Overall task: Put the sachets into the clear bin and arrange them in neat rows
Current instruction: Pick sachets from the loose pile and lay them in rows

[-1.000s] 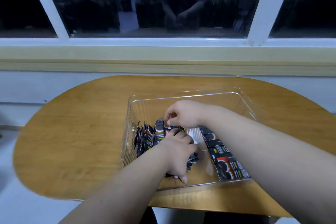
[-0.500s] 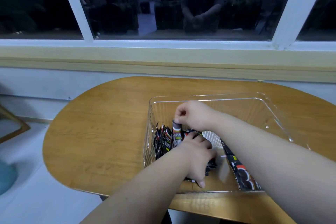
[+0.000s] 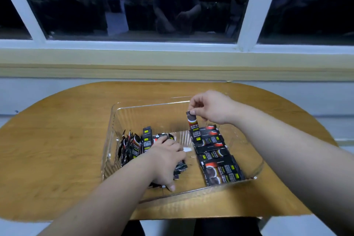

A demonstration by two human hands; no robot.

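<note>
Pinching a single sachet (image 3: 193, 123) by its top edge, grip narrow between thumb and fingertips, the right hand (image 3: 212, 107) held it upright over the far end of a row of sachets (image 3: 216, 157). That row lay flat and overlapping along the right side of the clear bin (image 3: 114, 115). Whether the held sachet's lower end touched the row could not be told. The left hand (image 3: 164, 161) lay palm down in the bin's left half, its grip curled round a loose bundle of sachets (image 3: 180, 168), thumb toward the near wall. Standing sachets (image 3: 132, 145) leaned on edge just left of that hand. The bin sat on a wooden worktop (image 3: 57, 149) below a dark window (image 3: 95, 5).
</note>
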